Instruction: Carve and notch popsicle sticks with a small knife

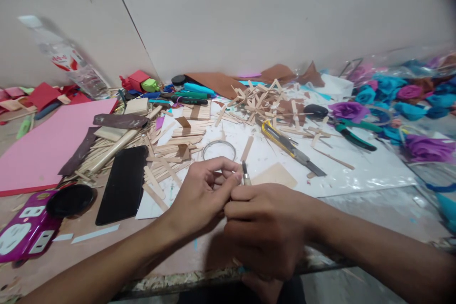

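Observation:
My right hand (265, 228) is closed in a fist round a small craft knife (245, 174) whose metal tip sticks up between my two hands. My left hand (204, 190) is pinched shut right beside that tip, thumb and forefinger pressed together on something I cannot make out. Both hands hover over the near edge of the table, just in front of a white sheet (356, 171). A metal ring (219, 148) and loose wooden craft sticks (171, 152) lie just beyond my fingers.
A black phone (123, 183), a black lid (70, 201) and a purple power strip (26, 230) lie at the left. Farther back are a pink sheet (42, 147), a plastic bottle (71, 64), markers, a yellow utility knife (288, 146), green pliers (351, 134) and paper flowers (409, 99).

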`<state>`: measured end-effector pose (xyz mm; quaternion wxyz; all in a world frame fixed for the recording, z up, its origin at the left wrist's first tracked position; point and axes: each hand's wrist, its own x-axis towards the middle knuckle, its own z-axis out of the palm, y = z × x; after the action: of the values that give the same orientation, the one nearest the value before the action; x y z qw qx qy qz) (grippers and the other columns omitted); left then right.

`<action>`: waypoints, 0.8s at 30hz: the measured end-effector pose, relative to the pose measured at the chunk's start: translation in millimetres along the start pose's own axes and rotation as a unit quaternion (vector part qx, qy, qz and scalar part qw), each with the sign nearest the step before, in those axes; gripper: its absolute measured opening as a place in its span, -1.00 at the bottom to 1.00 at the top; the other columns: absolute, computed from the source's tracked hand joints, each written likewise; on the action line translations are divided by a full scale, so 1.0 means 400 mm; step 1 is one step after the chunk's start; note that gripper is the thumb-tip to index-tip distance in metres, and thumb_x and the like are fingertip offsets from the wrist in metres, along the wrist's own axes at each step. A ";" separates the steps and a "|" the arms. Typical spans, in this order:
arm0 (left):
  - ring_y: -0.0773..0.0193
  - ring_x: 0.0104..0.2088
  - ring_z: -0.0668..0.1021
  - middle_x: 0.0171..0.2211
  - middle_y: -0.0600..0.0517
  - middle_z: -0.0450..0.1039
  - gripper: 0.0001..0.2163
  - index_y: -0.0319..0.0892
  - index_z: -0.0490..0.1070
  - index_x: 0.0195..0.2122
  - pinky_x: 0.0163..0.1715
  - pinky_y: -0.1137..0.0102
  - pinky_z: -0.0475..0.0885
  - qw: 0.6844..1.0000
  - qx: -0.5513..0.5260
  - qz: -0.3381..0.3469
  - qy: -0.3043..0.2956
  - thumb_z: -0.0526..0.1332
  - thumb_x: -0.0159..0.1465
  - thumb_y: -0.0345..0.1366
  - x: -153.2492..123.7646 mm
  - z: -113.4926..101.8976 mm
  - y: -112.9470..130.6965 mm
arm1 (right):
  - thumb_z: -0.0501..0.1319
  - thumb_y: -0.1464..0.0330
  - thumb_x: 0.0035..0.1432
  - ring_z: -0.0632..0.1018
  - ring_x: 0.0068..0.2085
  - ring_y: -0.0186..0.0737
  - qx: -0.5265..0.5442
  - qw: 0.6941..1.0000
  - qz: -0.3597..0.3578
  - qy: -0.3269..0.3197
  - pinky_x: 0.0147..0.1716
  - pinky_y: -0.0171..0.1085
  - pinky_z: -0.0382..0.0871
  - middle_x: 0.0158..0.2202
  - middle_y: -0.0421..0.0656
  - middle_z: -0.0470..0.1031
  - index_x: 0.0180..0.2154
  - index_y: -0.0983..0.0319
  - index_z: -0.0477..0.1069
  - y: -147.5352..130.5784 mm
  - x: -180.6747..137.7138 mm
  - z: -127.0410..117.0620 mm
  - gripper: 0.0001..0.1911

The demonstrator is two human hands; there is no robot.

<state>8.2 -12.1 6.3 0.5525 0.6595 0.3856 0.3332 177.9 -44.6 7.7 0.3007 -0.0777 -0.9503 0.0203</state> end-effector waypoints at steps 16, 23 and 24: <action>0.50 -0.62 0.27 -0.56 0.13 0.33 -0.90 -0.23 0.54 -0.35 -0.66 0.57 0.11 0.997 -0.040 -0.069 -0.021 0.33 0.25 -0.30 0.017 -0.006 0.009 | 0.26 0.32 0.08 0.17 -0.44 -0.24 -0.029 0.993 0.031 -0.110 -0.30 -0.20 0.17 -0.48 -0.23 0.29 -0.51 0.18 0.32 -0.008 -0.004 0.004 -0.82; 0.46 -0.58 0.34 -0.49 0.08 0.44 -0.87 -0.23 0.60 -0.34 -0.61 0.54 0.21 1.000 0.028 -0.007 -0.009 0.30 0.29 -0.31 0.029 -0.025 0.001 | 0.22 0.33 0.20 0.15 -0.42 -0.23 -0.051 0.994 -0.020 -0.096 -0.36 -0.19 0.10 -0.50 -0.22 0.25 -0.54 0.20 0.35 -0.009 -0.008 -0.003 -0.74; 0.46 -0.58 0.36 -0.49 0.07 0.45 -0.87 -0.23 0.60 -0.34 -0.61 0.54 0.22 0.999 0.030 -0.010 -0.009 0.30 0.29 -0.29 0.031 -0.027 -0.002 | 0.21 0.34 0.21 0.15 -0.42 -0.23 -0.045 0.995 -0.019 -0.087 -0.37 -0.19 0.10 -0.50 -0.22 0.24 -0.55 0.20 0.34 -0.011 -0.006 -0.005 -0.73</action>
<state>4.6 4.0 7.6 0.5397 0.6748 0.3968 0.3098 180.5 -49.3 8.1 0.2132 -0.0708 -0.9742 -0.0216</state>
